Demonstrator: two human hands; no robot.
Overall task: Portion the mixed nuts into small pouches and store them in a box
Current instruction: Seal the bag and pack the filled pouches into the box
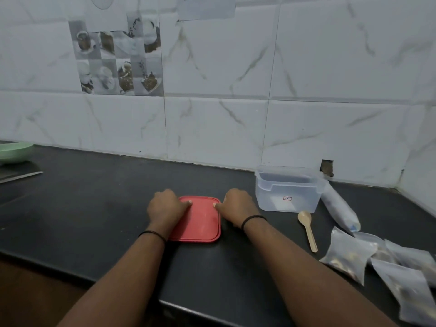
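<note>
left hand (166,206): fingers curled, thumb extended inward | right hand (238,205): same, mirrored | both forearms reaching forward

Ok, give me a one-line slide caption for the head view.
Both hands, left and right, press on a red lid; open box, spoon and pouches alongside.

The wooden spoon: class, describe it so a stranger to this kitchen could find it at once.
Start at the dark countertop under the marble-tiled wall and go to its right part. In front of the clear plastic box, left of the filled pouches, lies the wooden spoon, bowl toward the wall. It is the only pale tan, slim-handled item there.
</note>
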